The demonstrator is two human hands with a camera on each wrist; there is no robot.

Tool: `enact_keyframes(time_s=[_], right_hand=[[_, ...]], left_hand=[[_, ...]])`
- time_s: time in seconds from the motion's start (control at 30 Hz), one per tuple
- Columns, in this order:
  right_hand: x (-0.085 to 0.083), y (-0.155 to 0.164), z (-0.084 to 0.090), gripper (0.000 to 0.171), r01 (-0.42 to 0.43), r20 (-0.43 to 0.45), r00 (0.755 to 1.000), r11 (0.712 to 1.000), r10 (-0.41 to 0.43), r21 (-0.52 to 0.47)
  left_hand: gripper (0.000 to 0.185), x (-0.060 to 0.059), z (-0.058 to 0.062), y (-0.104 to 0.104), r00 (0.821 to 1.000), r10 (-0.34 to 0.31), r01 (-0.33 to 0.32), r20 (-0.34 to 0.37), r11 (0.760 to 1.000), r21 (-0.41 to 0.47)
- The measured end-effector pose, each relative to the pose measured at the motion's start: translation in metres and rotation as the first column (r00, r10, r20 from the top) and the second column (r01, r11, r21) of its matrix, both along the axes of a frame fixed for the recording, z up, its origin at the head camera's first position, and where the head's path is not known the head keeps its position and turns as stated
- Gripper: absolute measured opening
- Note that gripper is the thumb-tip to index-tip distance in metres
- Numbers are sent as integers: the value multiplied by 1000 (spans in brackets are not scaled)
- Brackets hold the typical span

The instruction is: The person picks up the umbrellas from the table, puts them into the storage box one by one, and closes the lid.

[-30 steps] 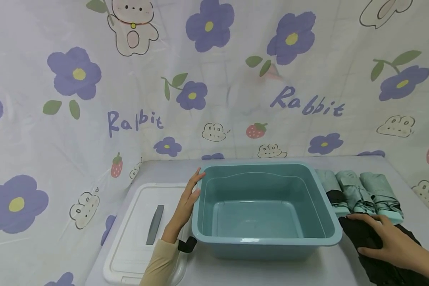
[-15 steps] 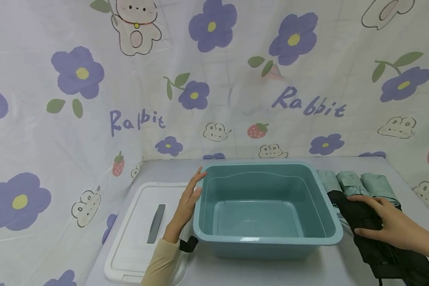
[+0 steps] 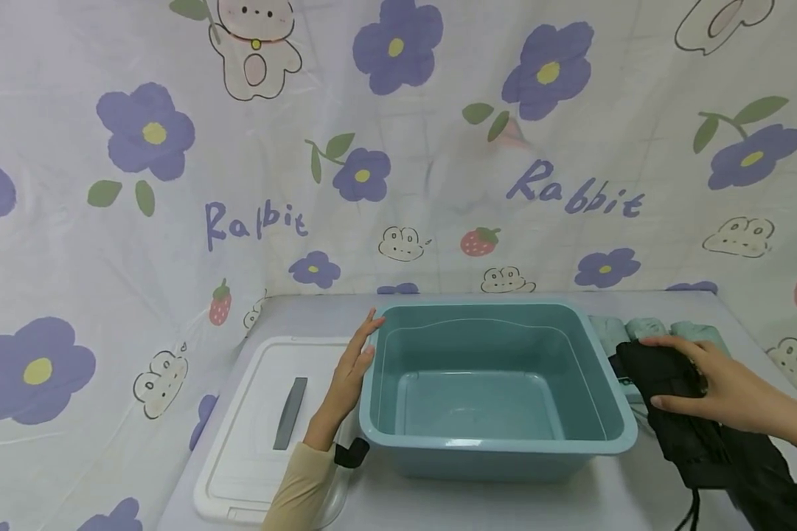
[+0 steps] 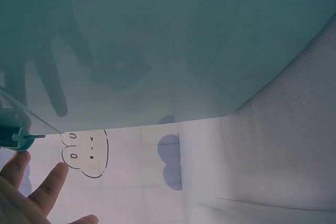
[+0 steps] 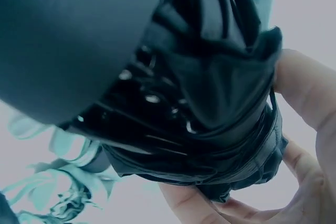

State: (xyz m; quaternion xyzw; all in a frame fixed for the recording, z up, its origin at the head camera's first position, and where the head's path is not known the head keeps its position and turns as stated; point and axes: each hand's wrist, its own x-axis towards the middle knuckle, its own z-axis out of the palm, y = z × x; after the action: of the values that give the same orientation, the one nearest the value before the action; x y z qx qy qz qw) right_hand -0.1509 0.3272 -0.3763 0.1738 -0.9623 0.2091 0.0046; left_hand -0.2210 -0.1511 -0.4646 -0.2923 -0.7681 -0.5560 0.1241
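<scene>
Head view: teal plastic basin [image 3: 498, 383] stood near middle of grey tabletop [image 3: 504, 501], open side up, nothing inside. Left hand [image 3: 352, 369] lay flat against basin's left outer wall, fingers straight and together, tips reaching up to rim; gripped nothing. Beige sleeve [image 3: 298, 487] and dark wrist strap [image 3: 350, 453] below it. Left wrist view: same hand's fingertips [image 4: 52, 182] seen low at left edge, basin wall filling upper part of frame.

White lid [image 3: 259, 428] with grey handle strip [image 3: 289, 413] lay flat just left of basin, partly under left forearm.

Right hand [image 3: 710, 391] curled round folded black umbrella [image 3: 690, 420], fingers over top, thumb on near side. Umbrella lay on table just right of basin, slanted, far end close to basin's right rim, near end running toward lower right corner. Right wrist view: fingers [image 5: 299, 82] wrapped round bunched black fabric [image 5: 210, 98], rib tips showing as small pale dots.

Three folded mint-green umbrellas [image 3: 644, 332] lay side by side behind black one, at far right of table, partly hidden by hand.

Backdrop: floral curtain [image 3: 172, 184] printed with purple flowers and "Rabbit".
</scene>
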Motion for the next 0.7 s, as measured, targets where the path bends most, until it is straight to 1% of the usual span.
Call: enact_keyframes(time_s=[0.1,0.23,0.3,0.4,0.47,0.57,0.7], right_hand=[[-3,-2,7,79,1,-6,1000,1000,-1,-21],[-7,-5,14,78,-18,-22,1000,998,16,-58],[-8,-7,17,77,-24,-46,999,998,21,-53],[-11,-10,21,76,-23,-56,998,999,21,-47],[-12,-12,23,76,-21,-54,998,999,18,-49],[-14,-15,27,76,-36,-41,999,996,33,-83],[-17,-17,32,76,-43,-18,999,993,42,-106]], left_hand=[[45,2,2,1,1000,-1,1,5,1000,0],[45,1,1,2,1000,-8,8,14,1000,8],[46,0,1,2,1000,-10,10,18,1000,13],[46,-1,0,2,1000,-11,11,27,1000,15],[45,-1,0,2,999,-12,12,32,1000,17],[46,0,-1,2,999,-8,7,37,1000,10],[46,1,-1,2,999,1,-1,41,1000,0]])
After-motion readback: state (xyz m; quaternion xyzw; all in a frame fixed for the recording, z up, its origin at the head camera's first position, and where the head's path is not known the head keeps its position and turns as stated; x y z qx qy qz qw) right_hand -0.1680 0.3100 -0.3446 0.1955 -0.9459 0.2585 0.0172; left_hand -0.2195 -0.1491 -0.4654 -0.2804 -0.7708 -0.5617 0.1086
